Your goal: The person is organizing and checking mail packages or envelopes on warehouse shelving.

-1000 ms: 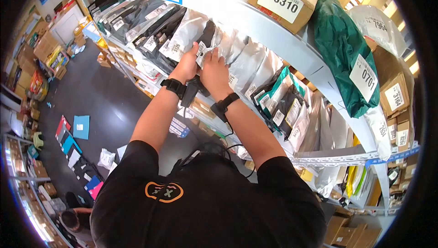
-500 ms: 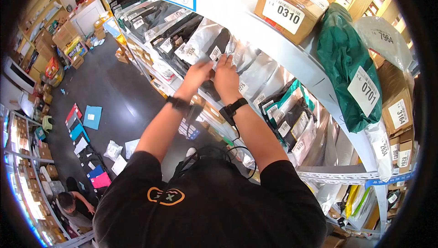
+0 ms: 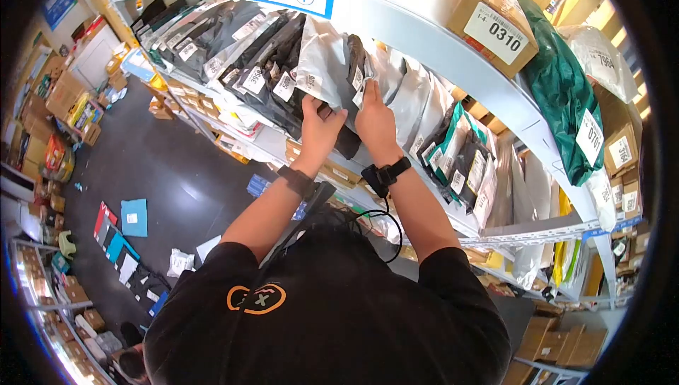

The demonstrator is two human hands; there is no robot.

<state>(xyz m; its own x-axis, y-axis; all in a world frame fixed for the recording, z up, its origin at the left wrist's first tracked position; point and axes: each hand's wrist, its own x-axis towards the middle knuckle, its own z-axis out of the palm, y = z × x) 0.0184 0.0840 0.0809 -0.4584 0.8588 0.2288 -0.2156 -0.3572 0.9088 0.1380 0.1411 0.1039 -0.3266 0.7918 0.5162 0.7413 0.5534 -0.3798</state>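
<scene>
A row of labelled mailing bags stands packed on the shelf before me. My left hand (image 3: 322,129) is at the lower edge of a white mailing bag (image 3: 320,56), its thumb and fingers apart; some fingertips are hidden by the bag. To its right, my right hand (image 3: 375,122) points upward with its fingers close together, pinching the crumpled edge of a whitish plastic bag beside a black mailing bag (image 3: 355,59). Several black mailing bags (image 3: 265,66) lean to the left of my hands. Both wrists wear black bands.
A shelf edge (image 3: 410,17) marked 1-4 runs above the bags, with a carton (image 3: 495,24) labelled 0310 and a green bag (image 3: 562,95) on top. Parcels, including a teal one (image 3: 134,217), lie on the floor (image 3: 177,173). Another person (image 3: 132,364) is at lower left.
My view has shifted, bringing the shelf closer. My left hand has moved down the white bag and its thumb has spread. My right fingers remain among the bags, now straighter and together.
</scene>
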